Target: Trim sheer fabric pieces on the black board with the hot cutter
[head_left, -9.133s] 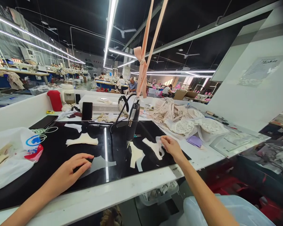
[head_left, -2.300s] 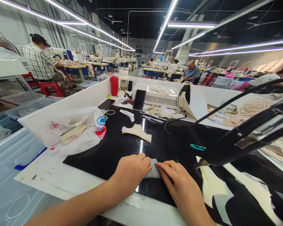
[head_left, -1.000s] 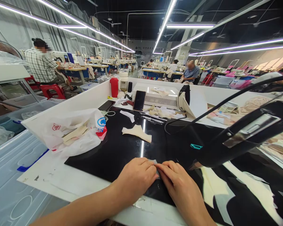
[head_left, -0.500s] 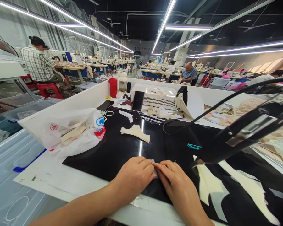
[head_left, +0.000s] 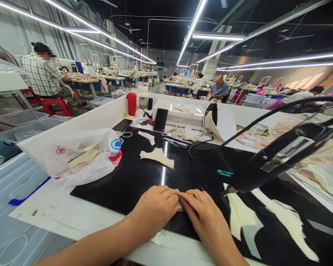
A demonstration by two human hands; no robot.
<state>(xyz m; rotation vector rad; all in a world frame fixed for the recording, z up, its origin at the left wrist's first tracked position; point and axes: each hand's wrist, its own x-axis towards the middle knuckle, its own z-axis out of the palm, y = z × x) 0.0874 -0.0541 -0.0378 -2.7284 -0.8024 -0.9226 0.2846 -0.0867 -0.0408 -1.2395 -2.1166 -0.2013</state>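
My left hand (head_left: 154,209) and my right hand (head_left: 204,212) meet fingertip to fingertip near the front edge of a glossy black work mat (head_left: 133,177). Both hands are closed in a pinch on a small pale grey fabric piece (head_left: 178,191), almost wholly hidden under the fingers. A cream fabric piece (head_left: 157,157) lies further back on the mat. Two more cream cut pieces (head_left: 240,216) lie to the right of my right hand. A black hand-held tool (head_left: 277,155) with a cord hangs just above the mat at right.
A white plastic bag (head_left: 74,155) with cut pieces sits at left. At the back stand a red container (head_left: 131,103), a phone (head_left: 160,119) and a white machine (head_left: 183,116). A small teal clip (head_left: 224,172) lies on the mat. People work at tables behind.
My hands have stayed together on the grey piece, fingers drawing closer over it and covering more of it. The view has shifted slightly.
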